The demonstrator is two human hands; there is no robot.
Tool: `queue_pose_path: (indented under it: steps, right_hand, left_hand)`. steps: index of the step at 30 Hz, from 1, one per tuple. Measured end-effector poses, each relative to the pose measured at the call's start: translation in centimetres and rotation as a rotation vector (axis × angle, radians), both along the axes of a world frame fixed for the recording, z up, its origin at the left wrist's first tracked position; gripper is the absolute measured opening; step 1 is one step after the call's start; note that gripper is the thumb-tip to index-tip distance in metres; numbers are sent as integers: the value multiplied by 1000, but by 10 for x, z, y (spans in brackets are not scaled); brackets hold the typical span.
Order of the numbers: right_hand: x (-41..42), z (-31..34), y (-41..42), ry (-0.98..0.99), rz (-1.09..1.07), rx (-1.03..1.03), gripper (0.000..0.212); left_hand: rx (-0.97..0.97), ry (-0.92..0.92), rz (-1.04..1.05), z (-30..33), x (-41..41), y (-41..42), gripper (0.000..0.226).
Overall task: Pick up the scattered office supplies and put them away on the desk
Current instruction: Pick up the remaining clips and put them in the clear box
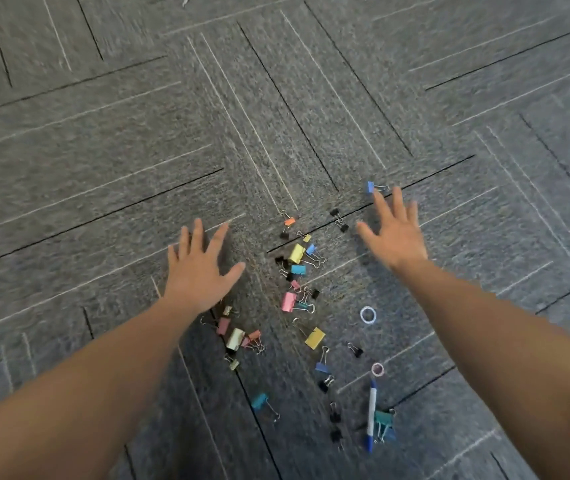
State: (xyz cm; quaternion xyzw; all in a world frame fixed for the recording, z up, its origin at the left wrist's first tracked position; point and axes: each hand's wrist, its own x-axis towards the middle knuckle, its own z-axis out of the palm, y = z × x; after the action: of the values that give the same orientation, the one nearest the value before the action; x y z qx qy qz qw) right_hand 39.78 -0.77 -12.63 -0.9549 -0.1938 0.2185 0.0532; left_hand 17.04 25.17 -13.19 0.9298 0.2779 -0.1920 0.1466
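Note:
Several coloured binder clips lie scattered on the grey carpet, among them a yellow clip (pixel 296 253), a pink clip (pixel 288 302) and a blue clip (pixel 370 187) farthest out. A blue-and-white pen (pixel 371 412) lies near the bottom beside a teal clip (pixel 383 418). A white ring (pixel 368 315) and a pink ring (pixel 377 369) lie to the right. My left hand (pixel 200 268) hovers left of the pile, fingers spread, holding nothing. My right hand (pixel 392 230) is stretched out on the right, fingertips just short of the blue clip, fingers straight and empty.
The floor is grey carpet tiles (pixel 103 150) with dark seams and pale stripes, stretching all around the pile. No desk or container is in view.

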Motion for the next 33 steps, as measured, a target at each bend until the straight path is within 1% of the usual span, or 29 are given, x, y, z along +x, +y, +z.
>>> queue_pose_path:
  steps: [3, 6, 9, 11, 13, 14, 17, 20, 22, 24, 26, 27, 28, 30, 31, 33]
  right_hand:
    - [23, -25, 9, -33, -26, 32, 75]
    - [22, -33, 20, -97, 25, 75, 73]
    - [-11, -29, 24, -85, 192, 139, 70]
    - [-46, -24, 22, -54, 355, 198, 66]
    - [-71, -24, 21, -48, 501, 235, 61]
    - [-72, -26, 25, -63, 521, 245, 59]
    - [-52, -27, 62, -86, 432, 226, 59]
    - [-41, -28, 88, -3, 460, 176, 56]
    - [-51, -27, 77, 21, 516, 205, 54]
    - [-71, -26, 48, 43, 607, 247, 53]
    - [-87, -27, 16, 93, 655, 306, 52]
    - [-90, -27, 4, 103, 646, 334, 52]
    - [-93, -27, -4, 97, 612, 344, 53]
    - [-97, -26, -8, 68, 565, 284, 62]
    - [-102, -24, -6, 65, 580, 235, 69]
    - [-118, -22, 0, 63, 663, 156, 84]
  left_hand:
    - [29, -81, -19, -19, 11, 2, 78]
    - [14, -171, -73, -27, 18, -8, 77]
    - [-71, -223, -209, -26, 19, -26, 79]
    - [-118, -217, -316, -24, 16, -37, 81]
    - [-121, -200, -376, -21, 12, -39, 79]
    - [-99, -204, -366, -21, 14, -36, 77]
    - [-44, -219, -296, -19, 35, -22, 71]
    - [-59, -221, -366, -20, 66, -21, 69]
    - [-95, -189, -388, -20, 76, -24, 69]
    - [-91, -174, -455, -22, 71, -25, 68]
    - [-107, -180, -544, -24, 49, -25, 65]
    - [-136, -193, -575, -23, 33, -25, 62]
    - [-175, -211, -583, -21, 16, -25, 59]
    - [-238, -220, -547, -15, -15, -26, 56]
    - [-250, -204, -526, -11, -28, -28, 62]
    - [-245, -146, -512, -6, -48, -34, 85]
